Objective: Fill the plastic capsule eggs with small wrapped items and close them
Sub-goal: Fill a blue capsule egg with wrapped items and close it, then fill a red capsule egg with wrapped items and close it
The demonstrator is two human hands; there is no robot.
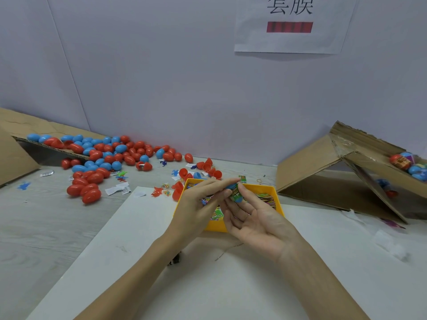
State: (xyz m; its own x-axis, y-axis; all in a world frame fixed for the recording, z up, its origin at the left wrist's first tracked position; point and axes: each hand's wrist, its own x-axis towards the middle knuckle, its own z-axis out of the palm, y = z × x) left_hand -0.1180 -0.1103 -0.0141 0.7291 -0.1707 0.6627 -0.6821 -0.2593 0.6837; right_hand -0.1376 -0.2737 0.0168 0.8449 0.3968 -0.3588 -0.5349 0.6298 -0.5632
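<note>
From the head camera, my left hand and my right hand meet above the yellow plastic tray of bright wrapped packets. Together they pinch a blue plastic capsule egg wearing a green printed wrapper, left fingers stretched across its top, right thumb pressed on its side. A heap of loose red and blue plastic eggs lies at far left beside a cardboard flap.
</note>
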